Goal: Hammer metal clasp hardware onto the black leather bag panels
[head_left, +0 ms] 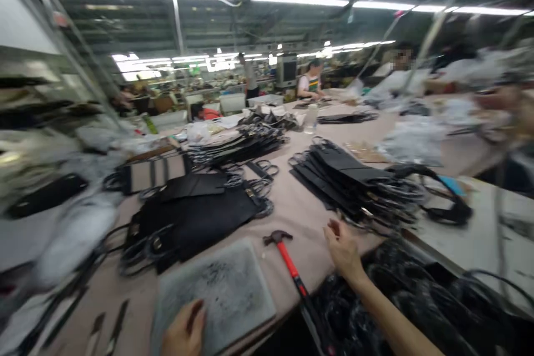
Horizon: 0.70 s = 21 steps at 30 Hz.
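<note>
My left hand [183,331] rests on the near edge of a grey stone slab [225,289], fingers curled and holding nothing that I can see. My right hand [342,247] hovers above the table beside a stack of black bag panels with handles [346,178], fingers loosely bent and empty. A hammer with a red handle [292,267] lies on the table between both hands, touched by neither. Another pile of black bag panels [192,217] lies just beyond the slab.
More stacks of black panels [237,144] cover the long beige table [300,206]. Black strips [106,328] lie at the near left. Dark material [417,295] fills the near right. Several other people [311,83] work at the far end. Shelving [37,117] stands at the left.
</note>
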Motion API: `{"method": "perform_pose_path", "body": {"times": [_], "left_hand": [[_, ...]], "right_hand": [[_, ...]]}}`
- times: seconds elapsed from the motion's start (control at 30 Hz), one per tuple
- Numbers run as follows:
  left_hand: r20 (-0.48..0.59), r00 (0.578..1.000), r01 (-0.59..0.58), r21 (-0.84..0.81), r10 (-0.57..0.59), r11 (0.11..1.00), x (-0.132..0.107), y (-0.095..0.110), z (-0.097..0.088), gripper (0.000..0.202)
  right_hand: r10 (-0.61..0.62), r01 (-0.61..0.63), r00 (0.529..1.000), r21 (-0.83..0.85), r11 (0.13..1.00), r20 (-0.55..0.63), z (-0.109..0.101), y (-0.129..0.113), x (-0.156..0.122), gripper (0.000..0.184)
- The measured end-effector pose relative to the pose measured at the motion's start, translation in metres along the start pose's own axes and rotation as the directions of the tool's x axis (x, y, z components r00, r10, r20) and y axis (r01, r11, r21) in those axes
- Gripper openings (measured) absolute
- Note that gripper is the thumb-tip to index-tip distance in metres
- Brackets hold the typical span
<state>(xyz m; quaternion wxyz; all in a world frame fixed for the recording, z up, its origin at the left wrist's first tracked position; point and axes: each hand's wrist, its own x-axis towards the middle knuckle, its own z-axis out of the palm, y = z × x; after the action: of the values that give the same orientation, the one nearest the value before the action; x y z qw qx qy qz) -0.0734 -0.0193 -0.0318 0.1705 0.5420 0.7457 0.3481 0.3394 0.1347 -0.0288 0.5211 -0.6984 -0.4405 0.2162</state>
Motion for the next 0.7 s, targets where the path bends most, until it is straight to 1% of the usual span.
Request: {"method": "perform_pose_path", "body": {"times": [0.03,0.07,0.1,0.13,0.17,0.2,0.23,0.27,0.3,0.33,0.4,0.47,0.5,0.53,0.6,0.7], "left_hand": [[0.024,1.0,-0.003,-0.017,0.004,1.0,0.001,0.001,-0.002,0.033],[0.057,0.998,-0.012,-0.034,0.013,0.999,0.006,0.004,-0.002,0.034],[0.057,0.998,-0.018,-0.029,0.02,0.999,0.012,0.007,-0.003,0.033],[0.064,0.998,-0.014,-0.01,0.015,1.0,0.021,0.011,-0.003,0.032],[0.069,0.998,-0.004,0.015,0.003,1.0,0.03,0.014,-0.004,0.029],[0.065,0.998,0.008,0.046,-0.011,0.999,0.041,0.016,-0.006,0.028],[0.052,0.998,0.021,0.082,-0.026,0.996,0.051,0.017,-0.009,0.026],[0.034,0.999,0.031,0.121,-0.036,0.992,0.063,0.017,-0.014,0.026],[0.015,0.999,0.039,0.16,-0.042,0.986,0.075,0.015,-0.02,0.026],[-0.003,0.999,0.044,0.2,-0.044,0.979,0.089,0.012,-0.026,0.026],[-0.02,0.999,0.031,0.272,-0.026,0.962,0.119,0.005,-0.038,0.025],[-0.008,0.999,-0.031,0.338,0.036,0.941,0.153,0.001,-0.046,0.024],[0.004,0.997,-0.079,0.37,0.083,0.926,0.17,0.001,-0.047,0.025],[0.022,0.991,-0.133,0.4,0.136,0.907,0.188,0.003,-0.045,0.026],[0.059,0.974,-0.221,0.455,0.219,0.863,0.219,0.011,-0.036,0.031],[0.151,0.946,-0.323,0.502,0.286,0.802,0.259,0.03,-0.011,0.04]], "right_hand": [[-0.059,0.058,0.992,0.01,0.998,0.115,0.017,-0.003,-0.021,0.045],[-0.151,0.152,0.962,0.014,0.988,0.229,0.034,-0.006,-0.043,0.044],[-0.276,0.293,0.902,0.0,0.956,0.333,0.05,-0.008,-0.065,0.046],[-0.38,0.424,0.829,-0.018,0.905,0.41,0.065,-0.009,-0.086,0.047],[-0.458,0.542,0.75,-0.046,0.839,0.478,0.078,-0.01,-0.107,0.048],[-0.505,0.636,0.677,-0.082,0.767,0.535,0.09,-0.011,-0.126,0.048],[-0.52,0.697,0.628,-0.121,0.707,0.579,0.1,-0.01,-0.142,0.049],[-0.517,0.737,0.593,-0.157,0.658,0.617,0.108,-0.009,-0.156,0.05],[-0.508,0.761,0.573,-0.188,0.621,0.642,0.115,-0.006,-0.166,0.05],[-0.498,0.773,0.566,-0.214,0.597,0.657,0.12,-0.003,-0.173,0.05],[-0.489,0.781,0.567,-0.244,0.574,0.663,0.126,0.003,-0.179,0.05],[-0.49,0.783,0.571,-0.259,0.565,0.659,0.128,0.009,-0.18,0.05],[-0.496,0.785,0.571,-0.261,0.562,0.654,0.128,0.011,-0.179,0.05],[-0.502,0.788,0.57,-0.259,0.559,0.65,0.128,0.012,-0.178,0.05],[-0.515,0.789,0.57,-0.25,0.561,0.641,0.128,0.013,-0.178,0.051],[-0.52,0.785,0.572,-0.239,0.572,0.635,0.127,0.014,-0.177,0.052]]}}
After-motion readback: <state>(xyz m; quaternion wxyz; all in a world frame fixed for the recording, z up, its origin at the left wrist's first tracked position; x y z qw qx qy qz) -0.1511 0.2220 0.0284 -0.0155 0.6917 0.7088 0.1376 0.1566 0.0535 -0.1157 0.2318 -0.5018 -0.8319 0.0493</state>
